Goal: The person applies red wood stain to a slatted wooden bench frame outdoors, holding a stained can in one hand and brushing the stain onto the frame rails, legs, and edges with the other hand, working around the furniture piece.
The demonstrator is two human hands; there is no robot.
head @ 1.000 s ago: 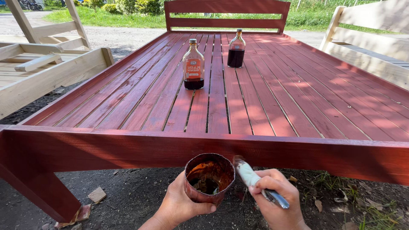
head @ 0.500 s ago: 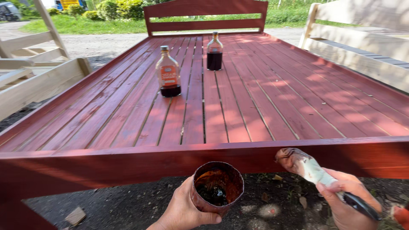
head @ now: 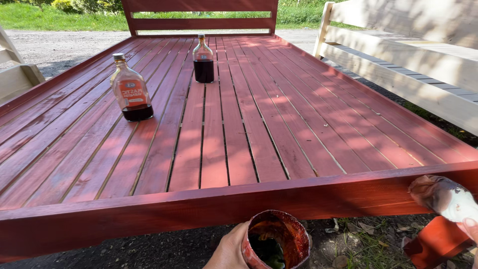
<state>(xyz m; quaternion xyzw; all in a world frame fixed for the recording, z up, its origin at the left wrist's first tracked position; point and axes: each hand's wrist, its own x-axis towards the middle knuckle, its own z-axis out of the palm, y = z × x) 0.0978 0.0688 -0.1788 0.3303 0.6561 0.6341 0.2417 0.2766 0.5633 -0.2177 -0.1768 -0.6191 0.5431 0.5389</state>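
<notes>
Your left hand (head: pixel 228 249), at 6 o'clock in the view, is wrapping its fingers (head: pixel 234 239) around a stain-smeared cup (head: pixel 276 241) holding dark liquid, just below the bed frame's front rail (head: pixel 199 209). Your right hand (head: pixel 470 230), at 4 o'clock and mostly out of view, is gripping a paintbrush (head: pixel 443 197) whose bristle end is touching the rail near its right corner. On the red-stained slats (head: pixel 259 114), two glass bottles are standing upright: a labelled one (head: pixel 131 89) at 10 o'clock, and a second (head: pixel 203 60) at 12 o'clock, each partly filled with dark stain. An unpainted wooden frame (head: pixel 413 60) is sitting at 2 o'clock.
</notes>
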